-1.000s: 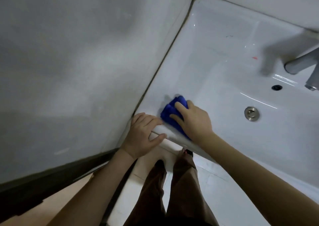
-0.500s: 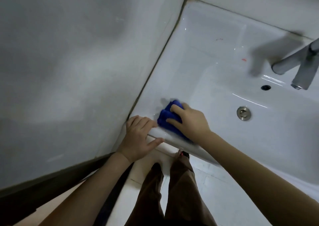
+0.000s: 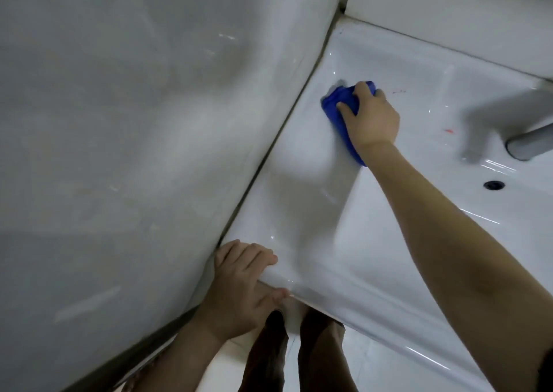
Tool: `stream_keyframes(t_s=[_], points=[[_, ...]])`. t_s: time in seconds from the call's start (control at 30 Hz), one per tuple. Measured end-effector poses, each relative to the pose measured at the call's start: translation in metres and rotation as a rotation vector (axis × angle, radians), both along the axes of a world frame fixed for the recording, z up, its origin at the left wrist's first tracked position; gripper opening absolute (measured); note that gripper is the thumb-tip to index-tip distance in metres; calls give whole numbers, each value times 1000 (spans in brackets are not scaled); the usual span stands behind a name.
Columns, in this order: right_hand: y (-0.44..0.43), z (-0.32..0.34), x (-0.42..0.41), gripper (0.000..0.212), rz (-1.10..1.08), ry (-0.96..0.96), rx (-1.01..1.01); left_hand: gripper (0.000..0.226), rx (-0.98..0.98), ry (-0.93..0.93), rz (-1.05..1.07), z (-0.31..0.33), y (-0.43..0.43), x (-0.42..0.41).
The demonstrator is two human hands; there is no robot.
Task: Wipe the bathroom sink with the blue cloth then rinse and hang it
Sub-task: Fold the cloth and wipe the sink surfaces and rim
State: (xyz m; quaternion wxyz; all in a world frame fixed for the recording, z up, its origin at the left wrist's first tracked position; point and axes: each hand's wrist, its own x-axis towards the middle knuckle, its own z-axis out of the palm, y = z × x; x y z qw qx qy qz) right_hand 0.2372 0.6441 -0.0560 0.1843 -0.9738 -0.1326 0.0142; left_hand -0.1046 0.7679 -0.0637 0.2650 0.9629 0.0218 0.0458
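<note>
Nearest, at 6 o'clock, the left hand (image 3: 239, 290) grips the glossy white ceramic sink (image 3: 302, 212) front rim, fingers curled over it. At 1 o'clock, the right hand (image 3: 369, 119), fingers spread, presses the crumpled blue cloth (image 3: 336, 107) onto the sink's left ledge.

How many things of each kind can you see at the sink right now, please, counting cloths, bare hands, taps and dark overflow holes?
Crumpled blue cloths: 1, the blue cloth under the right hand
Bare hands: 2, that one and the left hand gripping the white ceramic sink by its front corner
Grey metal taps: 1
Dark round overflow holes: 1
Total: 5
</note>
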Motion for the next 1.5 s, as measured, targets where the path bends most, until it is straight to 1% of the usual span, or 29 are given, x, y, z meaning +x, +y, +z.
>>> stream_keyframes(t_s=[0.07,0.17,0.2,0.23,0.3,0.4,0.47,0.53,0.57,0.63,0.73,0.8,0.87,0.9,0.97,1.07,1.1,1.13,1.2,1.3,1.37,1.4,1.43,1.5], points=[[2,-1,-50,35,100,25,0,43,-1,20,1,1,0,-2],[-16,3,-155,32,356,83,27,44,-2,33,1,4,1,0],[-23,5,-179,30,434,109,26,45,9,42,-3,5,2,1],[-28,6,-194,29,488,148,19,45,20,56,-8,6,2,2],[-35,14,-204,29,532,271,5,44,30,79,-18,11,2,4],[-69,28,-209,27,517,495,-1,42,36,82,-33,15,3,4],[-120,37,-217,22,393,607,-38,44,42,82,-27,16,2,3],[-168,52,-229,14,216,664,-114,44,62,92,-28,15,0,3],[-179,57,-234,16,141,653,-142,42,75,96,-25,14,0,3],[-167,54,-240,24,99,558,-176,39,81,96,-18,13,0,2],[-84,40,-245,26,174,404,-111,31,41,70,-44,14,2,3],[-32,35,-248,27,198,369,-65,29,20,49,-47,16,4,4],[-25,36,-252,28,173,348,-52,29,5,42,-45,18,3,4],[-42,37,-255,29,139,349,-62,30,1,40,-47,18,3,3],[-106,43,-262,32,10,369,-162,29,-2,34,-39,18,3,3],[-216,65,-272,36,-295,447,-315,26,19,23,-20,19,-1,3],[-235,71,-275,37,-374,453,-334,26,27,20,-17,19,-2,3],[-240,73,-277,37,-409,441,-344,26,33,18,-11,19,-2,3],[-215,64,-279,37,-370,393,-335,27,39,17,-7,19,-3,2],[-111,47,-277,33,-172,318,-244,28,45,31,-22,18,-1,2],[-46,43,-280,33,-95,281,-174,28,66,37,-47,18,1,2],[-28,44,-283,33,-77,268,-142,28,77,31,-59,18,1,1],[-23,43,-287,33,-66,239,-117,29,85,20,-67,18,2,2],[-52,44,-295,32,-118,125,-75,28,93,-12,-76,19,3,3]])
